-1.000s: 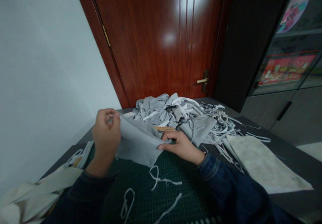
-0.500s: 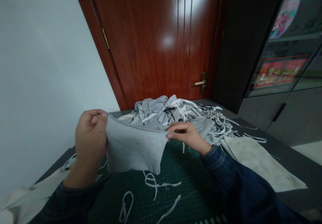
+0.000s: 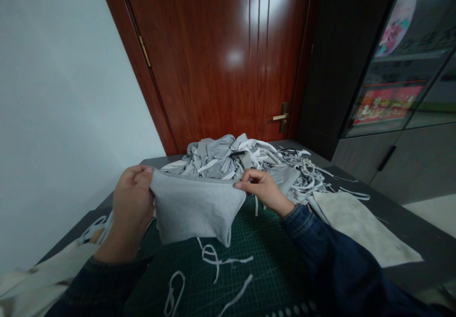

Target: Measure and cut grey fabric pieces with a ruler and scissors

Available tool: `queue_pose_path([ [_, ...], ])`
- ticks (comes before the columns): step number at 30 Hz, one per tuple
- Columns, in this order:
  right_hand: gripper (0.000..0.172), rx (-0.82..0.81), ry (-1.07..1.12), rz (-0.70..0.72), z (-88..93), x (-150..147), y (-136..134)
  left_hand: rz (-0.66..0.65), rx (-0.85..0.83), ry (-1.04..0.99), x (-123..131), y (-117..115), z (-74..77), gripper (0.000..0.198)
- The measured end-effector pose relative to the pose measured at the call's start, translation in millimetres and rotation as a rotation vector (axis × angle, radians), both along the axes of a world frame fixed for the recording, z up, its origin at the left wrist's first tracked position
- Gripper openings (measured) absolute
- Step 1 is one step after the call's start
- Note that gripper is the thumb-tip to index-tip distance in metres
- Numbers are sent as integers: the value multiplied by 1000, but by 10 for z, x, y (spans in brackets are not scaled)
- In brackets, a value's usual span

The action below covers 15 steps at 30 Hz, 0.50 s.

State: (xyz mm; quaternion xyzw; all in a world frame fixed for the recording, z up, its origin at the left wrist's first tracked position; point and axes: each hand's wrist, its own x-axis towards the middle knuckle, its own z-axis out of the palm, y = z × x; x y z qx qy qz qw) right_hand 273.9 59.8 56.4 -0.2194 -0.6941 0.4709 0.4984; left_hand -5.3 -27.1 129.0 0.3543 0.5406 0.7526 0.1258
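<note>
A piece of light grey cloth (image 3: 195, 207) hangs between my two hands, stretched along its top edge above the green cutting mat (image 3: 270, 255). My left hand (image 3: 133, 193) pinches its upper left corner between thumb and fingers. At the upper right corner, my right hand (image 3: 261, 187) is closed on the edge with thumb and forefinger. The cloth's lower edge hangs loose, its right corner drooping. Beneath it, a curled pale fabric strip (image 3: 213, 256), a looped strip (image 3: 174, 293) and a short straight strip (image 3: 238, 298) lie on the mat.
Behind the mat rises a heap of grey and white cloth scraps (image 3: 217, 155), with tangled strips at its right. A cream cloth piece (image 3: 366, 226) lies right, more pale cloth (image 3: 50, 269) left. The dark table meets a white wall (image 3: 71, 117) and a wooden door (image 3: 213, 60).
The cloth's top edge is pulled straighter, and its right corner now spreads out further. My right hand has shifted slightly up and left. The whole view has turned a little.
</note>
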Motion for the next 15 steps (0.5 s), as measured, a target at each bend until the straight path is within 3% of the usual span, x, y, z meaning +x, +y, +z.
queue_pose_path([
  [6,37,81,-118,112,-32,30,-6,34,-26,14,-57,8,-47,27],
  [12,41,226,-290,19,18,132,34,56,-75,189,-181,-103,-63,24],
  [15,47,222,-283,15,27,195,80,-7,-112,295,-231,-177,-23,26],
])
